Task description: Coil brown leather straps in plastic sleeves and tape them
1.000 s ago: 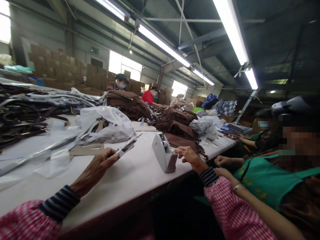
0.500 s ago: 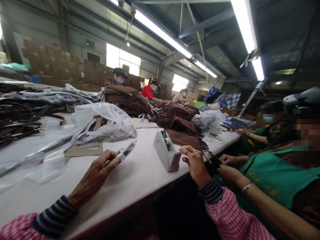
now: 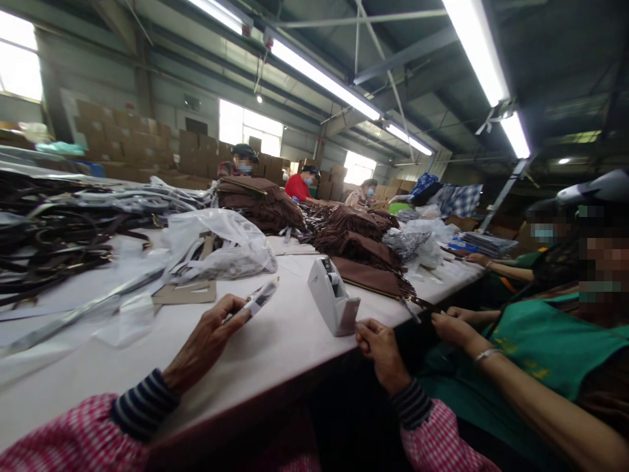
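Note:
My left hand (image 3: pixel 211 337) is closed on a small wrapped strip (image 3: pixel 260 298), pale with dark parts, held above the white table (image 3: pixel 275 354). A grey-white tape dispenser (image 3: pixel 327 298) stands near the table's front edge, between my hands. Just right of its front end is my right hand (image 3: pixel 382 351), thumb and fingers pinched together; whatever they hold, if anything, is too small to make out. Behind the dispenser lies a brown fringed bag (image 3: pixel 366 274) with a zip.
Dark straps (image 3: pixel 59 242) and a clear plastic bag (image 3: pixel 221 242) lie at the left. Brown bags (image 3: pixel 260 203) are piled farther back. A co-worker in a green vest (image 3: pixel 545 341) sits close on the right, hands near the table edge. Other people sit beyond.
The view has shifted, so most things appear farther right. My right hand has come down from beside the dispenser's upper front to its lower front corner. My left hand still grips the strip.

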The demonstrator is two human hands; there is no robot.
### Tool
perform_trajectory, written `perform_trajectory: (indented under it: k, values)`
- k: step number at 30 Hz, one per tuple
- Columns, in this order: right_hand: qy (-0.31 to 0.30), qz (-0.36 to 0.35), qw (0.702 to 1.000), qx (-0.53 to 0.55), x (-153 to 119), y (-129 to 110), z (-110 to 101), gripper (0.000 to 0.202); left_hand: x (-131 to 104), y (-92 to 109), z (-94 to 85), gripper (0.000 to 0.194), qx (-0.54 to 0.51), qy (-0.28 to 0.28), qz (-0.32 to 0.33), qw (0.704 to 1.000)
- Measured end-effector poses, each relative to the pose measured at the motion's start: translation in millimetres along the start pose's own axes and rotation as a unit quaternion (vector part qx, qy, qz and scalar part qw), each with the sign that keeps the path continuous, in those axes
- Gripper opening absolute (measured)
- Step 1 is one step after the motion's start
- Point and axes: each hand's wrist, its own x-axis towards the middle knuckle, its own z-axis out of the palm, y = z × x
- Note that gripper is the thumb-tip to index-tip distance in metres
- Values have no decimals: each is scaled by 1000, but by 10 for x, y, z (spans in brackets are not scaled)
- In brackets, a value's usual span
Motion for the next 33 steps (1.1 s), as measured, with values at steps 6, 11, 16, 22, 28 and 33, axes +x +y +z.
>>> perform_trajectory:
  k: [6,11,16,22,28,33]
  values:
    - [-143,-23,989,-29,-434,-147,187,37,-128,189,160,39,-55,-10,-22,998]
    - [-254,-8,965,72,-760,-349,851,34,-283,470,329,33,-14,1,24,1000]
    - [-251,-29,963,95,-821,-364,1139,36,-365,536,380,31,20,21,55,998]
    - [-247,-22,963,103,-783,-281,1211,41,-433,509,399,28,30,21,47,998]
    - [-230,-29,966,113,-809,-174,1333,43,-458,522,340,35,-27,10,-2,1000]
    - [-231,20,954,188,-819,0,1461,49,-440,473,308,40,-152,-32,-92,984]
